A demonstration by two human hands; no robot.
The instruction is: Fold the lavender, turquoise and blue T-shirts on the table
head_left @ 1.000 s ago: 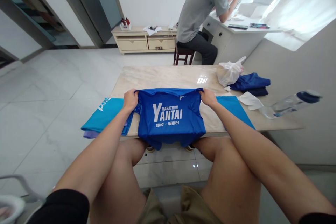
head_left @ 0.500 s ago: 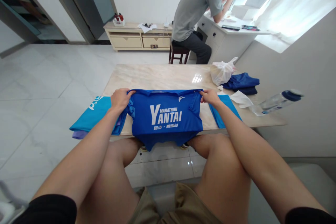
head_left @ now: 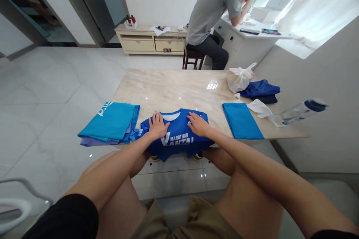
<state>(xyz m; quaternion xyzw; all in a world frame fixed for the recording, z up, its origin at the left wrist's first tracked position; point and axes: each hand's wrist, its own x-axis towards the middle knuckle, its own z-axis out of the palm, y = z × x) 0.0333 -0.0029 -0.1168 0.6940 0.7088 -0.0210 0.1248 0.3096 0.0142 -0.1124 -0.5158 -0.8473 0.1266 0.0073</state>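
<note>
a blue marathon t-shirt (head_left: pixel 179 123) is laid flat at the near edge of a stone table (head_left: pixel 174 89). it is pressed down by the open left hand (head_left: pixel 158 126) and the open right hand (head_left: pixel 198 124), seemingly to keep it smooth; nothing is gripped. a folded teal shirt (head_left: pixel 109 121) is set to the left, and a folded teal cloth (head_left: pixel 241 120) to the right, leaving room between them.

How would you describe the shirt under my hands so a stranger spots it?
On the marble-topped table, at the near edge, a blue T-shirt lies between a folded turquoise shirt and a folded turquoise cloth. It is deeper blue, under the left hand and right hand, with white MARATHON lettering.
</note>
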